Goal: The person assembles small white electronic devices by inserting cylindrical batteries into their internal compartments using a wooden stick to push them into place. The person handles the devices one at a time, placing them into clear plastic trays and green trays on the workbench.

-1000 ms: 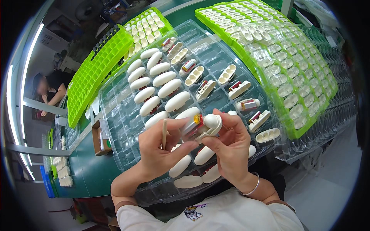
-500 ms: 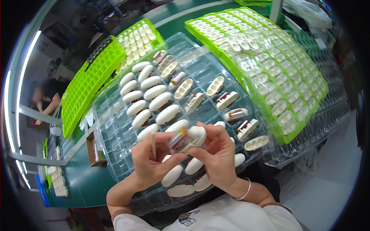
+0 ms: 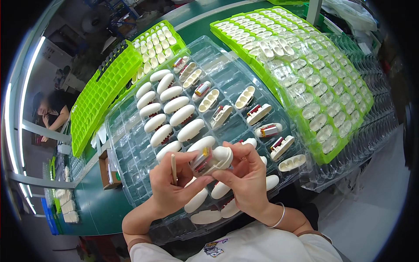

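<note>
Between both hands is a white oval plastic casing (image 3: 220, 160) with a silvery cell and some red inside it. My left hand (image 3: 171, 185) is closed on its left end, and a thin beige stick (image 3: 174, 169) is tucked among the same fingers. At the casing's rounded right end, my right hand (image 3: 249, 181) pinches with thumb and fingers. Below them lies a clear compartment tray (image 3: 124, 150), bearing rows of closed white oval casings (image 3: 181, 115) on the left. On its right are opened half casings (image 3: 244, 97), some with silvery cells or red parts showing.
To the right, a bright green tray (image 3: 325, 158) full of white shells is partly covered by clear plastic, beside more clear trays (image 3: 366, 78). Another green tray (image 3: 102, 98) stands far left. A cardboard box (image 3: 104, 170) sits on the green table; a person (image 3: 56, 115) is beyond.
Both hands stay nearly in place over the tray. The casing between them has shifted slightly, its rounded white end showing more clearly now.
</note>
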`<action>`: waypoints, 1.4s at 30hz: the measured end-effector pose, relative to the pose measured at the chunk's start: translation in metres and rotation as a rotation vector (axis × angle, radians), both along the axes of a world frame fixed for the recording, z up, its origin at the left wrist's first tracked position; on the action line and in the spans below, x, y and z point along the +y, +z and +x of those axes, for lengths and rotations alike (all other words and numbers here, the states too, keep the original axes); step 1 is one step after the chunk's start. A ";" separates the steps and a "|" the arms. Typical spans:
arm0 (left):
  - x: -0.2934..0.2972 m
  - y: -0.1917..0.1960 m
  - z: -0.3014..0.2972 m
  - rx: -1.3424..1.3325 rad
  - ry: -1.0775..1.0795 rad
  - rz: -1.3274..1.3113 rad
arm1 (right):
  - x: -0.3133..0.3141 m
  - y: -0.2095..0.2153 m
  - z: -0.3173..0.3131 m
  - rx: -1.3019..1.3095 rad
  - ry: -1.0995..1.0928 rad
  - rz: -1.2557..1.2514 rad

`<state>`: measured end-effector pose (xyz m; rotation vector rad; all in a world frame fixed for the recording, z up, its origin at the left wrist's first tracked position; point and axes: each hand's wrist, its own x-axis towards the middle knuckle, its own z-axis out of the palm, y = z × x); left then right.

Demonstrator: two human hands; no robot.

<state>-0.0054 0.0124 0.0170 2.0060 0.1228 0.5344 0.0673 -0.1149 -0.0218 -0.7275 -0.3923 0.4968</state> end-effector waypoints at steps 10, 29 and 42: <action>0.002 0.009 0.011 0.142 0.031 -0.239 | 0.001 -0.006 0.005 0.045 0.017 0.076; 0.010 0.016 0.007 0.260 -0.034 -0.527 | 0.001 -0.002 0.004 0.205 0.049 0.069; -0.001 0.030 -0.002 0.207 -0.051 0.924 | 0.002 -0.003 0.008 0.309 0.042 0.005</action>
